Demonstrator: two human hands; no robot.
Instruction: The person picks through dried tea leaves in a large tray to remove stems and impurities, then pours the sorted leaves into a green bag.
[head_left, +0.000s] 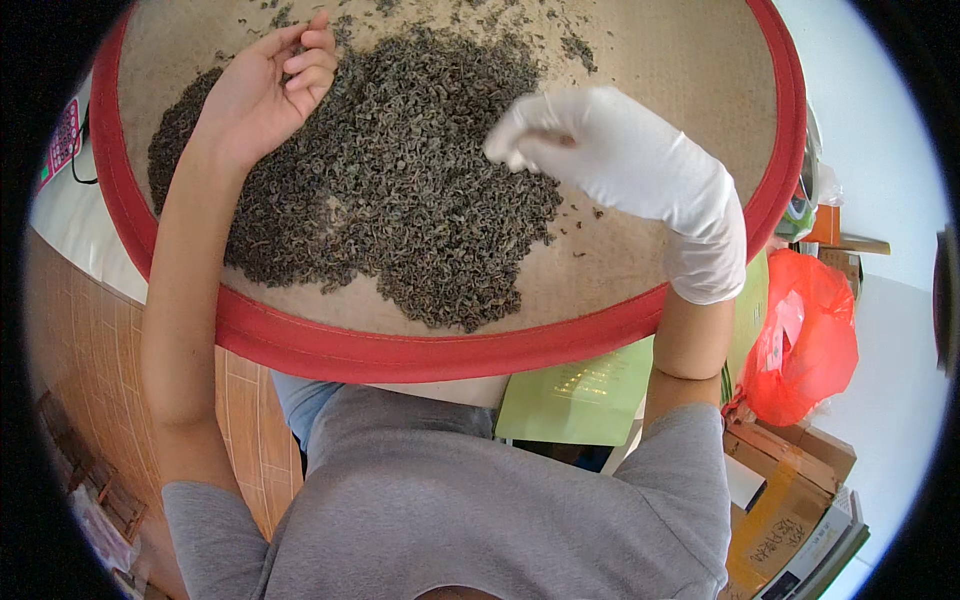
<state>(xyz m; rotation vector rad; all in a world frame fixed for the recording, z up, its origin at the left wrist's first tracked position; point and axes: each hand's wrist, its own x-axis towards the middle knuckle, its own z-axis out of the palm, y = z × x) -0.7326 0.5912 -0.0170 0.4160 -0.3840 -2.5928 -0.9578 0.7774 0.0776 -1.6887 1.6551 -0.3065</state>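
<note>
A broad heap of dark, curled dried tea leaves (400, 170) lies on a round tan tray with a red cloth rim (430, 358). My bare left hand (270, 85) is over the heap's upper left part, palm turned up and fingers curled in toward the thumb. Whether a leaf is between the fingertips cannot be made out. On the right, my right hand (590, 145) wears a white glove and hangs at the heap's right edge. Its fingers bend downward and press together, slightly blurred; what they hold, if anything, is hidden.
Loose leaves are scattered along the tray's far side. Below the near rim lies a green sheet or bag (580, 395). To the right are a red plastic bag (805, 340) and cardboard boxes (785, 500). A pink device with buttons (62, 138) stands at the far left.
</note>
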